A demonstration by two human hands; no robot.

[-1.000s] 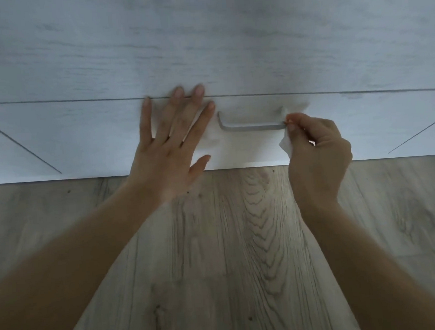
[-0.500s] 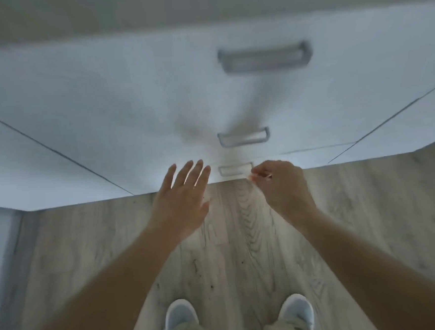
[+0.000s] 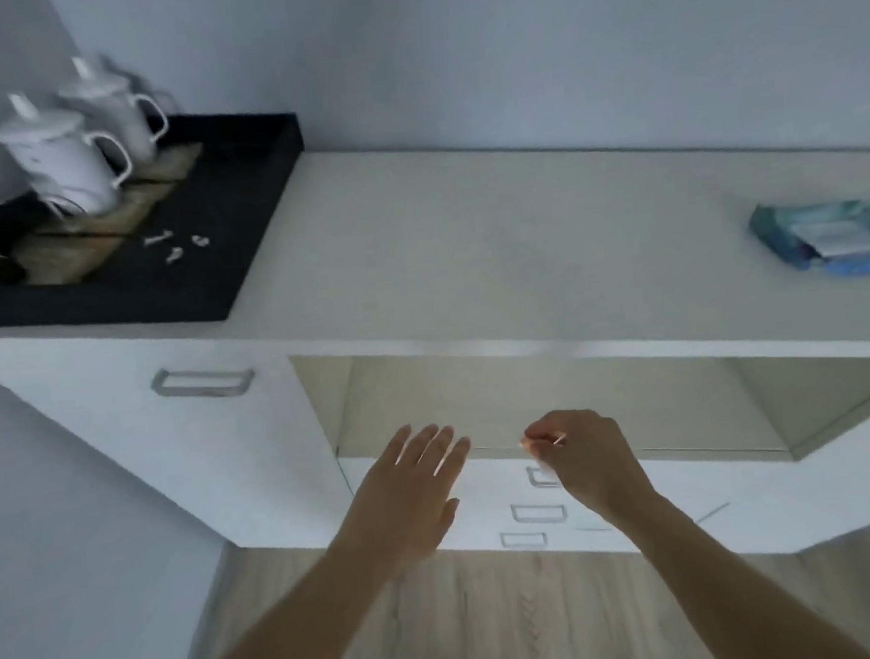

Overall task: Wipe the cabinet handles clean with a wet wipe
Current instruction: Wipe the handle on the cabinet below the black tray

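Two bare hands raised before a white cabinet, much of it smeared by motion.

Nearest, forearms cut off at the bottom edge; left hand (image 3: 413,490) flat, fingers straight and slightly apart; right hand (image 3: 586,463) with fingers curled together, pinching a wet wipe (image 3: 545,471), only a pale scrap showing. Just behind, top drawer handle (image 3: 535,480) half hidden, two lower handles (image 3: 538,513) clear. Farther, on the surface (image 3: 469,255), a blurred blue wipe pack (image 3: 828,240) cut by the right edge.
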